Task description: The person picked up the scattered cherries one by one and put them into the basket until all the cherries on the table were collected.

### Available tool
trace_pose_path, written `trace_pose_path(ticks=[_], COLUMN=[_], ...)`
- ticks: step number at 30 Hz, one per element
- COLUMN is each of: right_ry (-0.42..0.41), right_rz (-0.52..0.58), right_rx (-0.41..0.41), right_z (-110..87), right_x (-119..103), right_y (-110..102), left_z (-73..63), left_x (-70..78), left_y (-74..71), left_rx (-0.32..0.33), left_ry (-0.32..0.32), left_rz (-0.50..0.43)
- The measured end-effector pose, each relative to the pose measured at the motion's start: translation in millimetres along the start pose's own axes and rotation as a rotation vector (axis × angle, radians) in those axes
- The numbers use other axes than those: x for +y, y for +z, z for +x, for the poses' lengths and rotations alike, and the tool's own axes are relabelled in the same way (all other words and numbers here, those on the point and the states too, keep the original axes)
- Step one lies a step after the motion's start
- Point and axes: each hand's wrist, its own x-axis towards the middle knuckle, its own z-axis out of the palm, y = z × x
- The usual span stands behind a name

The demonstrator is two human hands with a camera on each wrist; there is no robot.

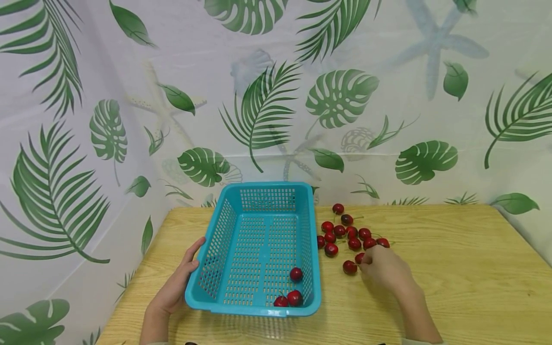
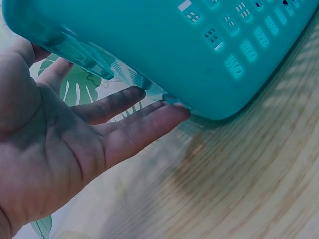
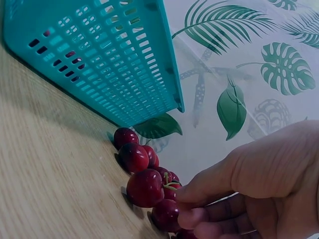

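A blue perforated plastic basket [image 1: 263, 311] stands on the table, with a few red cherries [image 1: 295, 274] inside its near right corner. At its left side is my left hand [image 1: 174, 287]; in the left wrist view its fingers [image 2: 149, 124] are fairly straight and touch the basket's outer side. To the right of the basket lies a loose group of several cherries [image 1: 339, 232]. My right hand [image 1: 388, 270] is at the near edge of that group. Its thumb and forefinger come together at the green stem [image 3: 170, 186] of a dark red cherry [image 3: 144, 189], apparently pinching it. Its fingers partly cover another cherry [image 1: 360, 258].
The light wooden table [image 1: 474, 268] extends right of the cherries. Behind it hangs a white cloth [image 1: 276, 143] printed with green leaves, close to the basket's far end. More of this cloth hangs along the left side.
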Motion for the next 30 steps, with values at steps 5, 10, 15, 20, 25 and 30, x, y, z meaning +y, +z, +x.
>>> trace_pose_path(ticks=[5,10,15,20,25,30], right_ry=[-0.001,-0.019,-0.053,-0.072,-0.072,-0.078], right_rz=[0.023,0.049,0.121,0.22,0.3,0.343], right_rx=[0.015,0.035,0.068,0.106,0.138,0.186], right_z=[1.1,2.1,2.9,2.4,-0.8,-7.6], right_x=[0,-1,-4,-10,-17,-30], right_y=[0,-2,-3,-6,-11,-18], left_z=[-0.1,-0.2,-0.1,0.3,0.2,0.1], left_x=[-0.6,-0.6,-0.6,-1.7,-1.6,-1.5], left_y=[-0.2,-0.5,-2.4,-4.2,-4.0,-3.8], left_rx=[0.005,-0.004,-0.039,-0.051,-0.053,-0.05], left_ry=[0.004,0.006,0.011,0.017,0.023,0.024], left_rz=[0.007,0.008,-0.002,-0.002,0.002,0.005])
